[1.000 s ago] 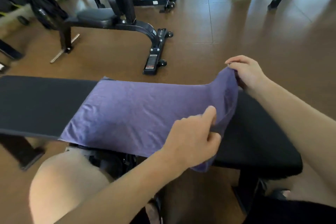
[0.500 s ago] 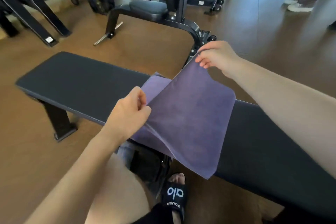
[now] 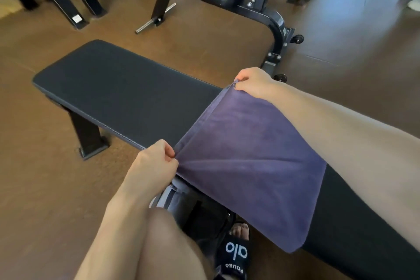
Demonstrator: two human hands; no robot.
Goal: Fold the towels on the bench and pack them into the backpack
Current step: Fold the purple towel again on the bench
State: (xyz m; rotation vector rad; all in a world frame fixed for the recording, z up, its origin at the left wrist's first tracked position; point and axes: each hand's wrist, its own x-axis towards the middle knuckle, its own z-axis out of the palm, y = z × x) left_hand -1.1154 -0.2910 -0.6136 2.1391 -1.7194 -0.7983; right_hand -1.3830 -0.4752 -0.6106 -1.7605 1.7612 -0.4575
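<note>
The purple towel (image 3: 245,161) lies doubled across the table (image 3: 127,98), its near part overhanging; the left hand (image 3: 152,166) pinches the near corner, the right hand (image 3: 254,83) the far one; its free edge runs between both grips, the cloth stretching rightward from them.

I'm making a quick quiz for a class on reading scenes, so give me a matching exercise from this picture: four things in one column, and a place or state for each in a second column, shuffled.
Column one:
1. purple towel
2. left hand
3. right hand
4. black slide sandal

Column two:
A. pinches the towel's far corner
B. on the floor, under the bench's near edge
C. lies folded across the black bench
D. pinches the towel's near corner

Pairs: 1-C, 2-D, 3-A, 4-B
</note>
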